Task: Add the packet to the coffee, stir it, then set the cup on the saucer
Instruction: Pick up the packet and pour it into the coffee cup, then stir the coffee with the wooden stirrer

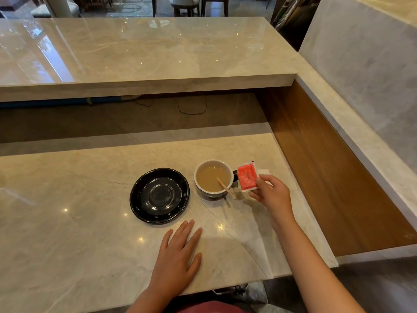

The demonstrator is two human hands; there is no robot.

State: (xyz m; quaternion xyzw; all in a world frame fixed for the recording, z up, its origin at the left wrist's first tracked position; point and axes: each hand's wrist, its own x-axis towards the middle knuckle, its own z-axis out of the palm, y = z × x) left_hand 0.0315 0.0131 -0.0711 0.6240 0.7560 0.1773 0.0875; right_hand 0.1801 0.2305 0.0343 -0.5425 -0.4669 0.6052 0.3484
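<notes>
A dark cup [214, 178] with a white inside holds light brown coffee and stands on the marble counter. A wooden stir stick [226, 188] leans in it, its end over the near right rim. Left of the cup lies an empty black saucer [159, 195]. My right hand [269, 192] pinches a red and white packet [247, 178] by its lower corner, just right of the cup and lifted off the counter. My left hand [179, 254] rests flat on the counter near the front edge, fingers spread, holding nothing.
A raised marble ledge [144, 82] runs across behind the work surface, with a dark recess and cables below it. A wood-lined drop [327, 177] borders the counter on the right. A small white item [264, 171] lies behind the packet.
</notes>
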